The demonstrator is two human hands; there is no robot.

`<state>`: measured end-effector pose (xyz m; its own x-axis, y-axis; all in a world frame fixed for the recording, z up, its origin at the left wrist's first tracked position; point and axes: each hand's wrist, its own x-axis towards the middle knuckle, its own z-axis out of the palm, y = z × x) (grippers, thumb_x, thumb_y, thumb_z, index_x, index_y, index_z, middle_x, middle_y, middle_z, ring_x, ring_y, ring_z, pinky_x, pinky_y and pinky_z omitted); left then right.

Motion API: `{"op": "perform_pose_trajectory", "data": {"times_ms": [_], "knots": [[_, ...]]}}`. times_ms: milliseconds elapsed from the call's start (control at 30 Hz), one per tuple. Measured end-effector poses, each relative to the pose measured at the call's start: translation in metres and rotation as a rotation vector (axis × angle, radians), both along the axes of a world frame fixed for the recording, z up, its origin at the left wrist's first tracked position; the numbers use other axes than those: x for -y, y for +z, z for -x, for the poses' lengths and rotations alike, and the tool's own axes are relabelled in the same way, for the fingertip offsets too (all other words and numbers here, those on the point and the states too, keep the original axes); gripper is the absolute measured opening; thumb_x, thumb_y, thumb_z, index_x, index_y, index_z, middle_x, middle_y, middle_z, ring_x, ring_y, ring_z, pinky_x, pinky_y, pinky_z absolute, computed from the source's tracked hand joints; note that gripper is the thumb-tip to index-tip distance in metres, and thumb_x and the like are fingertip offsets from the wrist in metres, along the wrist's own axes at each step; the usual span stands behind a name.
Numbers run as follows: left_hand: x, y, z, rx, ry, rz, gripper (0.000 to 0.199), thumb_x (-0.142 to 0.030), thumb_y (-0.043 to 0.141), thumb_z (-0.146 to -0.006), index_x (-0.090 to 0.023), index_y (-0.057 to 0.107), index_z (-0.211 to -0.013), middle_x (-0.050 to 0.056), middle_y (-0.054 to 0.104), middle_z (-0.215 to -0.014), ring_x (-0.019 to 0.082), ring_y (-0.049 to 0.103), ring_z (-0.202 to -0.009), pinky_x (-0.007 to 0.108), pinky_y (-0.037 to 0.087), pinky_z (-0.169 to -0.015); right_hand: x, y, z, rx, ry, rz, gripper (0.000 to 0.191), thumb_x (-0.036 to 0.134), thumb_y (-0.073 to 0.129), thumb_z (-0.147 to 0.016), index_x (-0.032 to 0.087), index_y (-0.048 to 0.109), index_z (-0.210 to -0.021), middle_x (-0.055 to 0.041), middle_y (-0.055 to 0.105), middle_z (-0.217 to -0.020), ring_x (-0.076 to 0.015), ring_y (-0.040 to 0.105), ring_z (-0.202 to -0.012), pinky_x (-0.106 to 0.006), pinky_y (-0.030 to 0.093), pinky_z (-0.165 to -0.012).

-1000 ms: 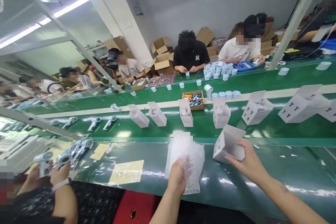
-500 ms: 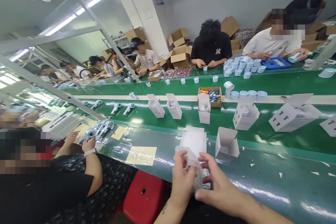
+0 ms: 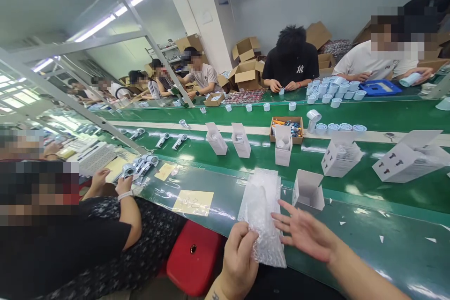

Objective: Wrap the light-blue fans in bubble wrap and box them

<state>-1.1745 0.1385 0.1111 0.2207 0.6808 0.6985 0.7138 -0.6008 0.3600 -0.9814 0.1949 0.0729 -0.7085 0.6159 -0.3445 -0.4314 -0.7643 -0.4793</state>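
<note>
My left hand [image 3: 239, 254] is closed, its fingers pinching the near left edge of a clear bubble-wrap bag [image 3: 266, 243]. That bag lies slanted at the table's front edge, over more bubble wrap [image 3: 271, 180]. Just to its right is my right hand [image 3: 306, 233], fingers spread and palm turned toward the bag, gripping nothing. Beyond my right hand stands a white carton [image 3: 309, 193] with its flap up; its inside looks bare.
Open white boxes [image 3: 341, 161] with wrapped contents line the green belt [image 3: 242, 168]. A small brown box [image 3: 296, 137] of colourful packets stands farther back. At left a co-worker [image 3: 116, 225] handles grey-white devices [image 3: 142, 166], near a red stool [image 3: 195, 258]. Several people sit across.
My right hand has come away from the bubble-wrap bag and opened to the right. The bag, bunched between both hands before, now lies flatter, with my left hand lower on its edge.
</note>
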Motion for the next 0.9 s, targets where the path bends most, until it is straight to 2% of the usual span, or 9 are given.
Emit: {"op": "perform_pose_trajectory", "data": {"times_ms": [67,200,300,467,533,633,767,833,900], "knots": [[0.006,0.003,-0.002,-0.100,-0.095,0.071,0.023,-0.002,0.045,-0.084,-0.017,0.058,-0.095,0.003,0.050,-0.077,0.015,0.053,-0.073,0.025,0.050,-0.063,-0.015,0.004,0.013,0.016,-0.115,0.113,0.062,0.060,0.072,-0.069,0.022,0.057,-0.116,-0.0109,0.069,-0.105,-0.0250,0.062,-0.104,-0.038,0.048,-0.086],[0.015,0.000,0.002,-0.212,-0.153,0.104,0.026,-0.001,0.044,-0.083,-0.014,0.060,-0.099,0.005,0.052,-0.078,0.015,0.051,-0.071,0.025,0.050,-0.061,-0.035,0.003,0.042,0.097,-0.231,0.184,0.028,0.024,0.081,-0.066,0.013,0.066,-0.088,-0.0044,0.073,-0.073,-0.0189,0.067,-0.070,-0.031,0.052,-0.074],[0.022,-0.008,0.013,-0.079,0.030,0.061,0.035,0.001,0.041,-0.083,-0.013,0.059,-0.110,0.008,0.054,-0.089,0.016,0.056,-0.080,0.026,0.053,-0.071,-0.038,0.000,0.047,0.061,-0.253,0.224,0.028,0.017,0.080,-0.064,0.013,0.067,-0.088,-0.0047,0.074,-0.078,-0.0202,0.068,-0.074,-0.033,0.053,-0.077],[0.031,-0.010,0.030,0.150,0.334,0.126,0.027,-0.004,0.046,-0.081,-0.019,0.064,-0.094,0.007,0.058,-0.094,0.017,0.061,-0.085,0.028,0.054,-0.075,-0.038,0.003,0.045,0.093,-0.399,0.224,0.036,0.022,0.084,-0.061,0.016,0.065,-0.092,-0.0032,0.074,-0.079,-0.0205,0.068,-0.074,-0.032,0.053,-0.072],[0.029,-0.005,0.037,0.328,0.364,0.242,0.019,-0.012,0.051,-0.082,-0.020,0.066,-0.089,0.007,0.062,-0.094,0.019,0.062,-0.087,0.031,0.054,-0.077,-0.038,0.007,0.045,0.188,-0.456,0.138,0.038,0.033,0.083,-0.063,0.017,0.063,-0.090,-0.0025,0.071,-0.075,-0.0197,0.065,-0.069,-0.031,0.051,-0.065],[0.016,0.011,0.052,0.699,0.255,0.631,0.023,-0.024,0.065,-0.076,-0.019,0.069,-0.098,0.011,0.067,-0.104,0.024,0.064,-0.095,0.037,0.053,-0.083,-0.039,0.014,0.047,0.469,-0.525,-0.169,0.041,0.052,0.078,-0.066,0.020,0.054,-0.075,0.0047,0.056,-0.059,-0.0139,0.052,-0.054,-0.026,0.042,-0.052],[-0.012,0.034,0.062,1.255,0.142,0.771,0.050,-0.042,0.071,-0.067,-0.022,0.066,-0.113,0.014,0.061,-0.127,0.031,0.053,-0.119,0.044,0.047,-0.091,-0.035,0.022,0.052,0.747,-0.332,-0.682,0.045,0.062,0.067,-0.071,0.022,0.046,-0.069,0.0089,0.038,-0.052,-0.0102,0.035,-0.050,-0.024,0.030,-0.048],[-0.024,0.036,0.051,1.271,0.100,0.809,0.052,-0.045,0.073,-0.065,-0.022,0.067,-0.111,0.013,0.064,-0.120,0.029,0.054,-0.116,0.040,0.045,-0.089,-0.032,0.025,0.057,0.706,-0.218,-0.790,0.045,0.064,0.061,-0.075,0.022,0.046,-0.069,0.0079,0.037,-0.053,-0.0111,0.036,-0.052,-0.024,0.030,-0.049],[-0.034,0.030,0.031,1.155,0.078,0.901,0.041,-0.044,0.077,-0.063,-0.017,0.071,-0.094,0.009,0.069,-0.095,0.023,0.060,-0.093,0.033,0.045,-0.080,-0.030,0.026,0.061,0.651,-0.169,-0.828,0.044,0.063,0.059,-0.078,0.022,0.047,-0.069,0.0066,0.039,-0.056,-0.0121,0.038,-0.054,-0.024,0.031,-0.050]]}}
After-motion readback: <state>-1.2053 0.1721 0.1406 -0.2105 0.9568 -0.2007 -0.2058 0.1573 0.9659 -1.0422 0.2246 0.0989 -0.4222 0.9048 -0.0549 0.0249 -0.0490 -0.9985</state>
